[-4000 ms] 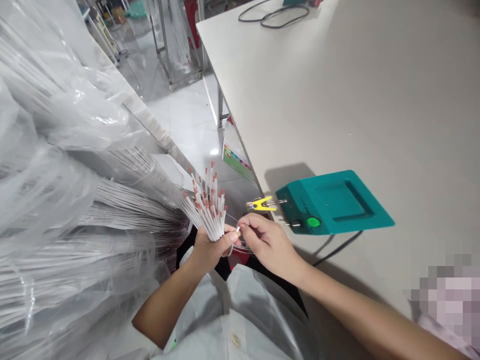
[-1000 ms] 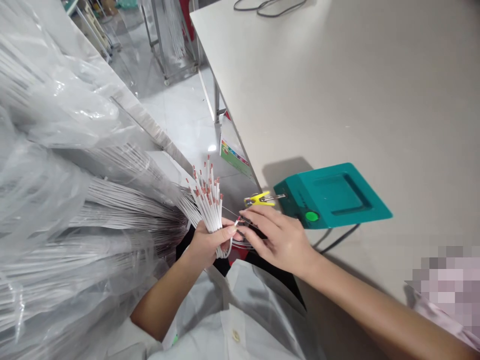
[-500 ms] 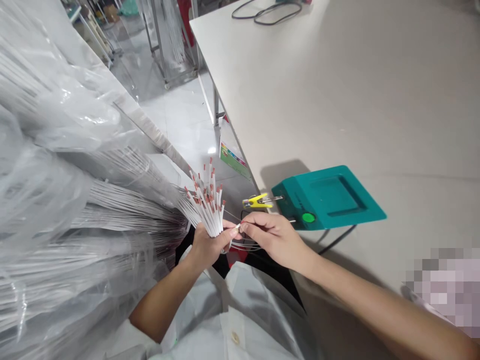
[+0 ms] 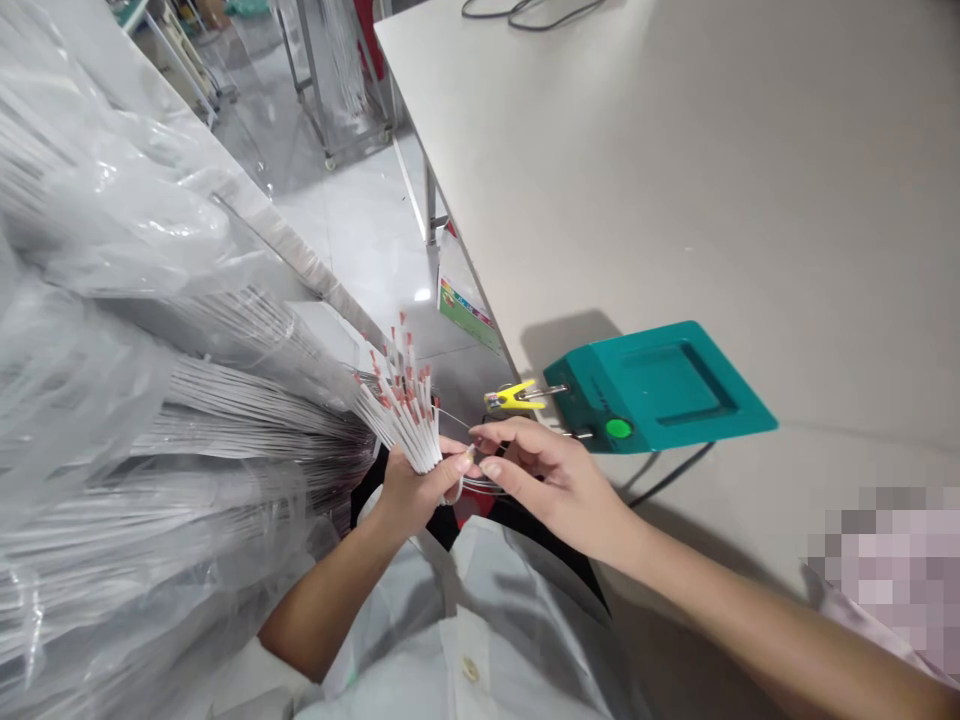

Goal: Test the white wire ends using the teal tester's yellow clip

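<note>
Your left hand (image 4: pixel 409 490) clenched round the red-tipped white wire bundle (image 4: pixel 405 415), your right hand (image 4: pixel 551 480) pinching one thin wire (image 4: pixel 480 485) beside it, teal tester box (image 4: pixel 660 390) on tabletop (image 4: pixel 675 180) nearby.

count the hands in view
2. The left hand grips the bundle of red-tipped white wires; the right hand is beside it, fingers at the thin wire loops, just below the yellow clip.

Fanned upright, gripped at the base in the left hand (image 4: pixel 409 492): bundle of white red-tipped wires (image 4: pixel 405 412); thin bare leads (image 4: pixel 486 486) looping out below, by the right hand (image 4: pixel 551 478).
</note>
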A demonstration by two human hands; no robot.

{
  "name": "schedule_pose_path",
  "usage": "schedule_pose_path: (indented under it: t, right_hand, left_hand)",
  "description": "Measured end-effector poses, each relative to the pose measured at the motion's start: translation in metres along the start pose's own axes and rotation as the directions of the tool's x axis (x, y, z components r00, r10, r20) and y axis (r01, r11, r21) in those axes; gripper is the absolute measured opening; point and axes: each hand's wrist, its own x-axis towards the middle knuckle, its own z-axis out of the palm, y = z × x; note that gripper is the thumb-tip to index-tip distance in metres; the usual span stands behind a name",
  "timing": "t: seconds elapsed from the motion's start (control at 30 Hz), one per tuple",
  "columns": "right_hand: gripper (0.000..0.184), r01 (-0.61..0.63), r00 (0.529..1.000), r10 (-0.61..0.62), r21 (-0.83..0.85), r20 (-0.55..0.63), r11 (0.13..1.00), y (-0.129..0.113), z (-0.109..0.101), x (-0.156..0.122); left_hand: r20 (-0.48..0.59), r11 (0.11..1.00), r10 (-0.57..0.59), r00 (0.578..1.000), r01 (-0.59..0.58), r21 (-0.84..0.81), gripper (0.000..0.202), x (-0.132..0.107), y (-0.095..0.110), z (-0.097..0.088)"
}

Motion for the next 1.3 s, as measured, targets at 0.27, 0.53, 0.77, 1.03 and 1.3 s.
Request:
schedule_pose_path:
  t: [0.27, 0.53, 0.77, 1.03, 1.3]
  right_hand:
    - [0.022, 0.468, 0.873, -0.372, -0.752, 0.315, 0.464, 0.005, -0.005, 0.002]
    - [0.015, 0.46, 0.835, -0.432, -0.863, 0.34, 0.21, -0.007, -0.043, 0.014]
    - [0.016, 0.447, 0.87, -0.252, -0.894, 0.424, 0.037, -0.007, -0.059, 0.039]
    - [0.023, 0.454, 0.881, -0.156, -0.891, 0.447, 0.013, -0.007, -0.058, 0.046]
    - [0.026, 0.465, 0.869, -0.198, -0.886, 0.454, 0.006, -0.004, -0.06, 0.046]
  left_hand:
    - [0.049, 0.98, -0.064, 0.997, 0.054, 0.189, 0.016, 0.0, 0.006, 0.005]
    - [-0.094, 0.99, -0.121, 0.988, 0.126, 0.057, 0.041, 0.009, 0.01, 0.011]
    - [-0.059, 0.994, -0.096, 0.994, 0.093, -0.05, 0.047, 0.022, 0.008, 0.018]
    - [-0.096, 0.974, -0.12, 0.988, 0.099, -0.202, 0.057, 0.036, 0.001, 0.026]
    - [-0.156, 0.995, -0.095, 0.983, 0.097, 0.007, 0.049, 0.037, 0.01, 0.035]
